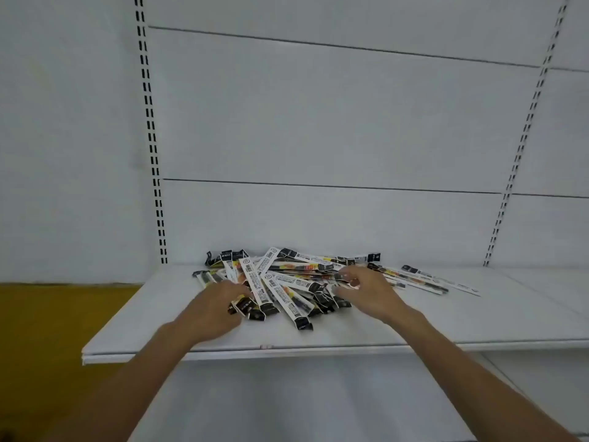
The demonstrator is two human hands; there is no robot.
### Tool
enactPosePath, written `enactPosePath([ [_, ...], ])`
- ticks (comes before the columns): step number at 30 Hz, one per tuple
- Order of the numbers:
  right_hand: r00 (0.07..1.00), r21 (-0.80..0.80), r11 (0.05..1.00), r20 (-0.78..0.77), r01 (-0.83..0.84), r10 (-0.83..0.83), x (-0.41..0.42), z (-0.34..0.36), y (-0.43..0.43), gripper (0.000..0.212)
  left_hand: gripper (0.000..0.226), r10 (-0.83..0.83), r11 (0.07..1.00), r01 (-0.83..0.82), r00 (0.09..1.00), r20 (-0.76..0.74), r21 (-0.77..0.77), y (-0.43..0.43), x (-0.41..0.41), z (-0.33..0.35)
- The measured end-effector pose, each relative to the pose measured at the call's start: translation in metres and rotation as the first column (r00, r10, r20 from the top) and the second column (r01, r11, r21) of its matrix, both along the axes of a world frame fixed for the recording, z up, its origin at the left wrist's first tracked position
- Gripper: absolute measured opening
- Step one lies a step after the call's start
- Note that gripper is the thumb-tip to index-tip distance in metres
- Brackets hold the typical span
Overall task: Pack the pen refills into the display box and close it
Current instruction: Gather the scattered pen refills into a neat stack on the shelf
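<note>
The pen refills (287, 282) lie in thin sleeves that look like clear plastic, slightly glossy, with printed black and white ends. The shelf (446, 320) under them is white, smooth and matt, like painted metal. The back panel (318, 122) at 12 o'clock has the same flat finish. The slotted uprights (149, 122) also look like painted metal. At 9 o'clock a yellow surface (47, 314) is matt.

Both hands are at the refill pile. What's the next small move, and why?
Probably sweep both hands inward to square the pen refills into one bundle. They lie criss-crossed in a loose heap on the shelf, the left hand at its left edge, the right hand at its right side, with a few strays further right. No display box is in view.
</note>
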State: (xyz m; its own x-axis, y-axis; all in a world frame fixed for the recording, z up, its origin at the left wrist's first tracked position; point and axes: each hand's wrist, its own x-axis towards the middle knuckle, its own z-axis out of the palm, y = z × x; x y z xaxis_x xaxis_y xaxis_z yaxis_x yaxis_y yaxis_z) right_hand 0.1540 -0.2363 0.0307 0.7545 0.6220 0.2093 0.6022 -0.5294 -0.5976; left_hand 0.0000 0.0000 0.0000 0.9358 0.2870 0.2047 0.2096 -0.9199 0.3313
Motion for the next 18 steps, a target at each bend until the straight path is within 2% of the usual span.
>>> enactPosePath([
  [3, 0.992, -0.092, 0.995, 0.116, -0.031, 0.042, -0.005, -0.004, 0.019, 0.064, 0.041, 0.003, 1.000, -0.003, 1.000, -0.021, 0.018, 0.008, 0.003, -0.008],
  [6, 0.954, -0.281, 0.957, 0.261, -0.069, 0.145, -0.011, -0.012, 0.049, 0.084, 0.037, -0.062, 0.998, 0.062, 0.998, 0.014, 0.001, 0.000, 0.013, -0.015],
  [9, 0.934, -0.454, 0.890, 0.298, -0.044, 0.198, 0.000, -0.023, 0.071, 0.097, 0.036, -0.126, 0.992, 0.127, 0.988, 0.085, -0.011, -0.003, 0.022, -0.015],
  [11, 0.956, -0.482, 0.874, 0.225, -0.058, 0.188, 0.013, -0.027, 0.077, 0.088, 0.045, -0.134, 0.991, 0.132, 0.987, 0.089, 0.028, 0.004, 0.024, -0.014],
  [12, 0.963, -0.462, 0.884, 0.202, -0.067, 0.178, 0.021, -0.029, 0.076, 0.075, 0.054, -0.138, 0.988, 0.131, 0.987, 0.084, 0.086, 0.011, 0.025, -0.014],
  [14, 0.945, -0.417, 0.907, 0.276, -0.047, 0.176, 0.036, -0.028, 0.070, 0.044, 0.077, -0.149, 0.975, 0.136, 0.987, 0.061, 0.176, 0.025, 0.029, -0.015],
  [15, 0.932, -0.402, 0.915, 0.322, -0.025, 0.168, 0.042, -0.027, 0.067, 0.035, 0.089, -0.159, 0.970, 0.149, 0.987, 0.037, 0.194, 0.032, 0.030, -0.014],
  [18, 0.895, -0.409, 0.912, 0.416, 0.026, 0.161, 0.065, -0.023, 0.061, 0.034, 0.104, -0.169, 0.966, 0.176, 0.984, -0.055, 0.187, 0.044, 0.039, -0.020],
])
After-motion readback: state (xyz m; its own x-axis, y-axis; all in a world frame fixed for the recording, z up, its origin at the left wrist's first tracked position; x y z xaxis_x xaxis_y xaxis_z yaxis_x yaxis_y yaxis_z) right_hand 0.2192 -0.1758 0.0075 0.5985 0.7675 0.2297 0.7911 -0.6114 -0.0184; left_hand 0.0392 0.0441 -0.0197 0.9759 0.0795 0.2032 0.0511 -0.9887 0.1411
